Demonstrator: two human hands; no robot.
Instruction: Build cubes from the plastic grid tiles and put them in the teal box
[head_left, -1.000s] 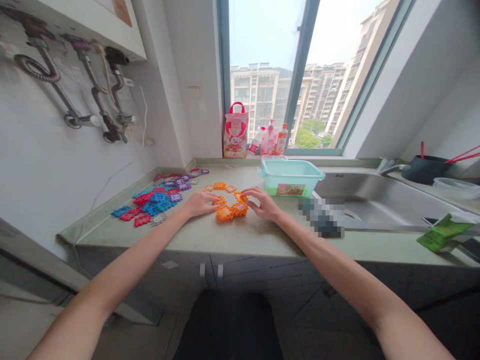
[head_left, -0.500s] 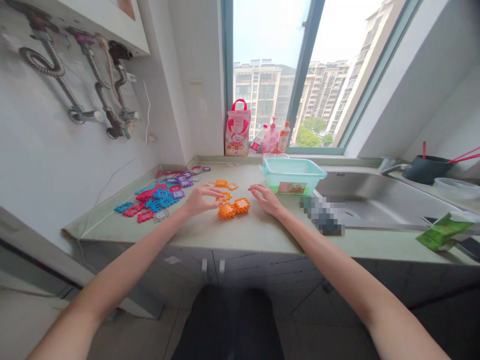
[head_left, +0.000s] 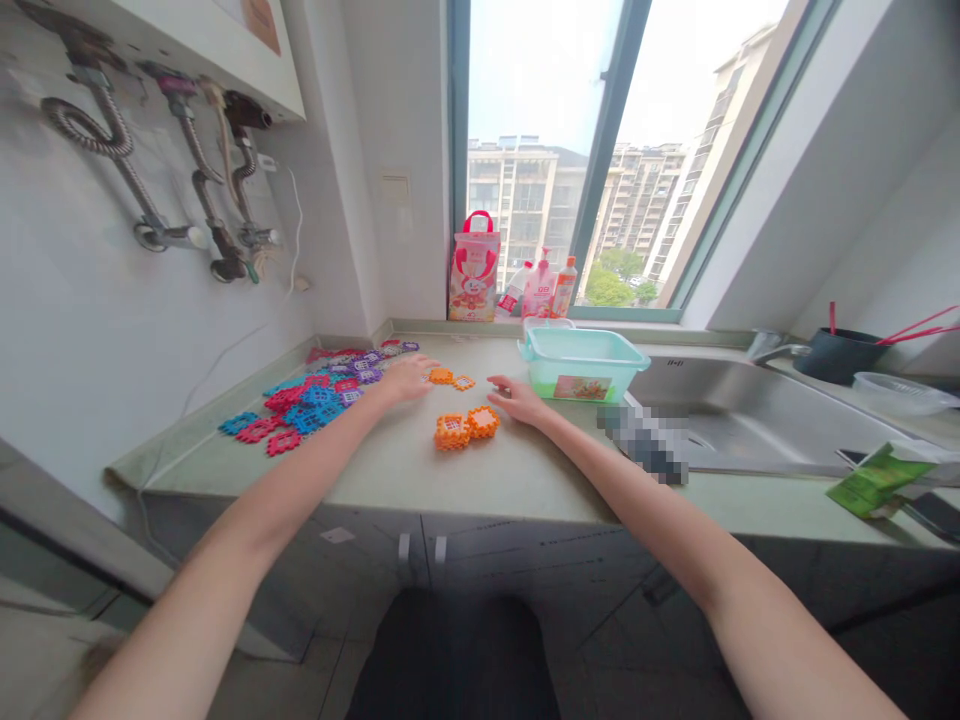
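My left hand (head_left: 409,378) reaches over the counter with its fingers stretched out towards a few loose orange interlocking tiles (head_left: 441,376); whether the fingertips touch them I cannot tell. Just right of these lies a single orange tile (head_left: 464,383) with an open frame. Nearer to me stand two small stacks of orange tiles, a left stack (head_left: 452,432) and a right stack (head_left: 483,422), side by side. My right hand (head_left: 517,400) hovers or rests beyond the right stack, fingers apart and holding nothing. Blue, red and purple tiles (head_left: 319,405) lie heaped left of my left hand.
A turquoise plastic basin (head_left: 589,350) stands behind my right hand, beside the steel sink (head_left: 750,410). A blurred-out dark object (head_left: 645,445) lies at the sink's near-left edge. A pink bag (head_left: 474,275) and several bottles (head_left: 541,288) line the windowsill. A green packet (head_left: 877,480) lies far right.
My left hand has moved farther back towards the rear orange tiles. A loose orange tile behind the stacks is gone, and the left stack's top now shows a grid. The right hand has shifted slightly.
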